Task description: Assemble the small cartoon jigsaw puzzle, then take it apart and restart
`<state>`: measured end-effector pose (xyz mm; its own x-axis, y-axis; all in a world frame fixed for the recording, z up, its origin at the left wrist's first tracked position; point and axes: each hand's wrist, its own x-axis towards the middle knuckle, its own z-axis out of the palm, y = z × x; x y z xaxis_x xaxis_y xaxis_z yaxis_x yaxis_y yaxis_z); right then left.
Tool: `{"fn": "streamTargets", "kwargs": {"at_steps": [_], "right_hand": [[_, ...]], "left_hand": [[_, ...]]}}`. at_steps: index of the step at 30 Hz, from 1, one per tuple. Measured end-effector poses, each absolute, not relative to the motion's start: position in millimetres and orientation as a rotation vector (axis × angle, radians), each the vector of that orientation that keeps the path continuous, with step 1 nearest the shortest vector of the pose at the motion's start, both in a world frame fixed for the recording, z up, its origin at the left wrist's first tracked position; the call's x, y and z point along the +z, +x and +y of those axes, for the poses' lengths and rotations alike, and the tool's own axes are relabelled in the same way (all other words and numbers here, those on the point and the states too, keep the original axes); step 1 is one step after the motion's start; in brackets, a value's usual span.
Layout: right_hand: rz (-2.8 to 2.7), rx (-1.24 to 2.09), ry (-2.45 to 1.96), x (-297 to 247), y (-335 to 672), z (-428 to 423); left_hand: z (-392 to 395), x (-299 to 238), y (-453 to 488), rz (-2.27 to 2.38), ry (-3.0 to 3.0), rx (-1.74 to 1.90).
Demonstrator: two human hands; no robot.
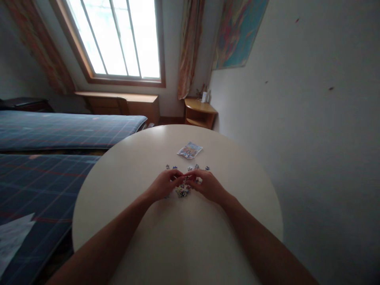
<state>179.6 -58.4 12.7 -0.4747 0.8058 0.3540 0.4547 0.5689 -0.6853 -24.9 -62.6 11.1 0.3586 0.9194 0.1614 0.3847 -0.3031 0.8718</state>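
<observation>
Left hand (166,183), right hand (208,183) curled, close together at puzzle pieces (182,192); cannot tell if gripping any.

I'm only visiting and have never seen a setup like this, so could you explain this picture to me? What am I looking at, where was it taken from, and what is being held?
There is no machine here: these are a person's two bare arms. The one picture comes from a camera worn on that person's head, looking forward and down.

The arms reach over a round, pale table. The left hand and right hand meet at the fingertips, above small pieces that look like jigsaw pieces. Whether a piece is pinched between the fingers is too small to tell.

Beyond the hands lies a flat, colourful picture sheet or packet. Behind the table are a bright window and, to the left, plaid bedding.
</observation>
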Motion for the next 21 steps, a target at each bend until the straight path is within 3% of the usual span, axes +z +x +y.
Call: {"fn": "streamTargets", "kwargs": {"at_steps": [10,21], "right_hand": [[-2.041,0.592,-1.322,16,188,-51],[-1.983,0.532,-1.645,7,210,-36]], "left_hand": [[-59,5,-27,1.295,1.551,0.954],[-56,2,-32,1.422,1.887,0.892]]}}
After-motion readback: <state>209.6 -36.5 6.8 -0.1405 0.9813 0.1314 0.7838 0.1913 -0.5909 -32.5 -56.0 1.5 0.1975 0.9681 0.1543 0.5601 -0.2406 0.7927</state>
